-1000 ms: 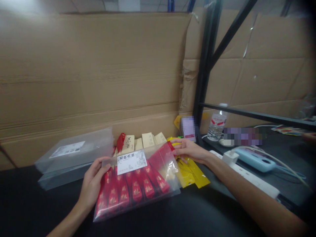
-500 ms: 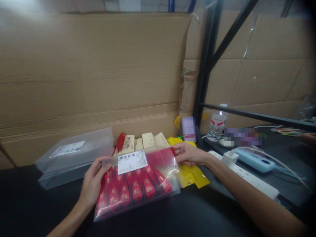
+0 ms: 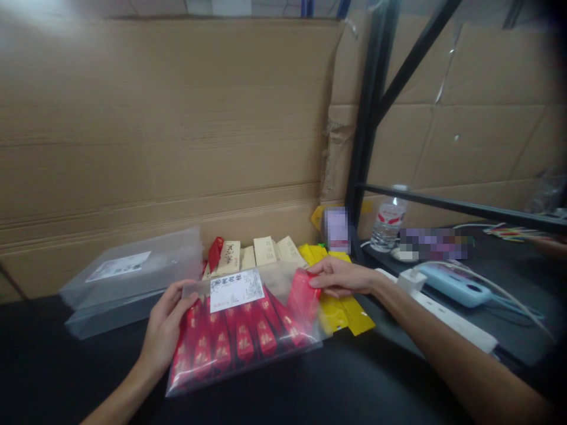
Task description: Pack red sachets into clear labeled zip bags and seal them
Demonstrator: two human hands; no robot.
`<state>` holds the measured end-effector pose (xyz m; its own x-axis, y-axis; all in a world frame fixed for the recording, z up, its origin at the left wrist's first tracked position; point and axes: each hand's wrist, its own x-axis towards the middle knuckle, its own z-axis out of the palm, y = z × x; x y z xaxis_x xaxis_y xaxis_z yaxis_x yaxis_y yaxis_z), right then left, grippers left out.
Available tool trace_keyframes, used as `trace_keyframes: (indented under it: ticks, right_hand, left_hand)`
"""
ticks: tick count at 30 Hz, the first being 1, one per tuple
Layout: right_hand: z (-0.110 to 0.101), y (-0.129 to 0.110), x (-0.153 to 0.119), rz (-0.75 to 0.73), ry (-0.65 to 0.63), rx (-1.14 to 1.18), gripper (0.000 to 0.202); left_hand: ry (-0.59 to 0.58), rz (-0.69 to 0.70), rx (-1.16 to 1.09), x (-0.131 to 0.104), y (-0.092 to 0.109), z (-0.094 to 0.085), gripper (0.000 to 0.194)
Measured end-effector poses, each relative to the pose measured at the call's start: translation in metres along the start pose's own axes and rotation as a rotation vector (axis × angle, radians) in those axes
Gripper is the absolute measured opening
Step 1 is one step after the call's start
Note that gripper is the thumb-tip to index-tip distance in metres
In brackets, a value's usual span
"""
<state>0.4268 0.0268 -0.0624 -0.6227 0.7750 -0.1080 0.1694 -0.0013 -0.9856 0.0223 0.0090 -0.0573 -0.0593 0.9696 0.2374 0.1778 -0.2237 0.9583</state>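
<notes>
A clear plastic bag (image 3: 208, 378) with a white printed label (image 3: 237, 289) lies tilted in front of me. Inside it stand several red packets (image 3: 243, 339) with gold writing, side by side in a row. My left hand (image 3: 165, 321) is closed on the bag's left edge, thumb on top. At the right end, my right hand (image 3: 339, 276) pinches the top of another red packet (image 3: 305, 295). That packet's lower part shows through the clear plastic, next to the row.
Two frosted plastic containers (image 3: 177, 251) lie stacked at left. Cream packets (image 3: 266, 250) and yellow packets (image 3: 354, 313) lie behind the bag. At right are a power strip (image 3: 460, 324), a light-blue device (image 3: 456, 286), a water bottle (image 3: 388, 221) and a black metal frame (image 3: 370, 118).
My right hand has shifted slightly; the red packet in its fingers now slants down behind the clear plastic at the bag's right end. My left hand keeps its hold.
</notes>
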Motion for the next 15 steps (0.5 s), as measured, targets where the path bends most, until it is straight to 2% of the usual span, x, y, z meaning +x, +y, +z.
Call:
trace_keyframes:
  ticks: [5,10,15]
  right_hand:
    - [0.002,0.004,0.003,0.021,-0.065,0.066,0.056]
    - [0.007,-0.003,-0.001,-0.004,-0.181,0.184,0.056]
    - [0.012,-0.006,-0.003,-0.008,-0.118,0.265,0.057]
  left_hand:
    - [0.007,-0.006,0.004,0.001,0.0,0.0,0.041]
    - [0.009,-0.004,0.009,0.0,0.0,0.0,0.041]
    - [0.006,-0.002,0.001,0.0,0.001,0.001,0.041]
